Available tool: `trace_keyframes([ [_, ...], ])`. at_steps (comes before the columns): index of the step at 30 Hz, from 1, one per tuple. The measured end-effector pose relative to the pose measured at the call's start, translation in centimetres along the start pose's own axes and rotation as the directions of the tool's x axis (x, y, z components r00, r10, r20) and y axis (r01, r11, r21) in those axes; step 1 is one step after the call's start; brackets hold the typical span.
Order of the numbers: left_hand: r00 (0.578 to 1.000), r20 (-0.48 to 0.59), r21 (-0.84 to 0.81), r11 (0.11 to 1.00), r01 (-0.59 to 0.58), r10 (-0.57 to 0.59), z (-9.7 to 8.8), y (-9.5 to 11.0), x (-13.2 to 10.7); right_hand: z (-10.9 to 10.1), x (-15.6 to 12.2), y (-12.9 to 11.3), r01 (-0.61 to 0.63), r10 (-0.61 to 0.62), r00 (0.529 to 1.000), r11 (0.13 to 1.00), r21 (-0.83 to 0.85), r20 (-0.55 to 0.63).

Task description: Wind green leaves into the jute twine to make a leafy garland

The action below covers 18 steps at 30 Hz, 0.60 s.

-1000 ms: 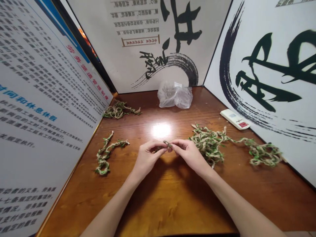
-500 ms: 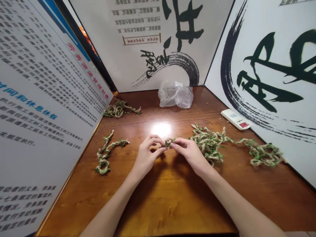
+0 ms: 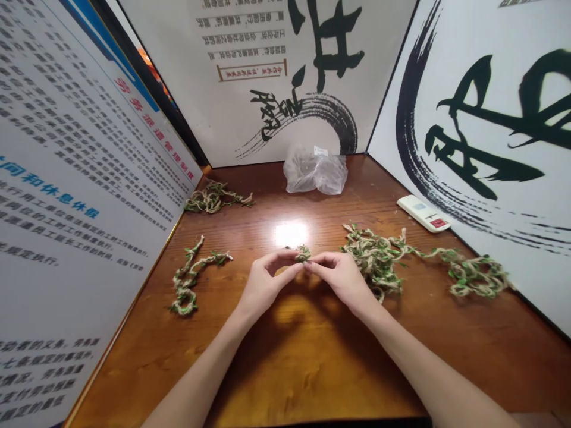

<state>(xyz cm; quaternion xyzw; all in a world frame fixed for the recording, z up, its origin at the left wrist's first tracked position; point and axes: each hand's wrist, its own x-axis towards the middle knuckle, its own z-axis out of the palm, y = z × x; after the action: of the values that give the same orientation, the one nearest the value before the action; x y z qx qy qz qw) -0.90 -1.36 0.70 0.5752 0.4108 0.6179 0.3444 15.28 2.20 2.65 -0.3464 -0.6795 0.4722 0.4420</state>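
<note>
My left hand [image 3: 264, 283] and my right hand [image 3: 341, 277] meet fingertip to fingertip above the middle of the wooden table [image 3: 285, 356]. Both pinch a short bit of jute twine with small green leaves [image 3: 303, 254], its tuft sticking up between the thumbs. The same leafy twine runs to the right into a loose heap [image 3: 377, 257] right beside my right hand, then trails on to a second clump [image 3: 477, 276] near the right panel.
A braided twine piece [image 3: 190, 276] lies at the left, another bundle [image 3: 214, 199] at the back left corner. A crumpled clear plastic bag [image 3: 316, 172] sits at the back. A white remote [image 3: 423, 213] lies by the right panel. Printed boards wall in three sides.
My fingers have worked the twine end: it has risen from lying flat between the fingertips to a small tuft standing up. The hands have stayed in place.
</note>
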Motion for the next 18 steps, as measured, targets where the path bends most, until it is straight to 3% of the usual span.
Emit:
trace_keyframes([
  [5,0.997,-0.067,-0.060,0.997,0.038,-0.042,0.09,-0.35,0.15,0.00,-0.02,0.39,0.037,-0.038,0.999,0.998,-0.042,-0.013],
  [9,0.995,-0.043,-0.188,0.978,0.086,-0.095,-0.04,-0.47,0.32,0.11,0.00,0.57,0.119,-0.119,0.993,0.992,-0.044,0.018],
  [18,0.995,-0.004,-0.078,0.992,-0.098,0.098,-0.08,-0.39,0.31,0.67,-0.25,0.77,0.245,-0.243,0.970,0.960,-0.134,0.028],
])
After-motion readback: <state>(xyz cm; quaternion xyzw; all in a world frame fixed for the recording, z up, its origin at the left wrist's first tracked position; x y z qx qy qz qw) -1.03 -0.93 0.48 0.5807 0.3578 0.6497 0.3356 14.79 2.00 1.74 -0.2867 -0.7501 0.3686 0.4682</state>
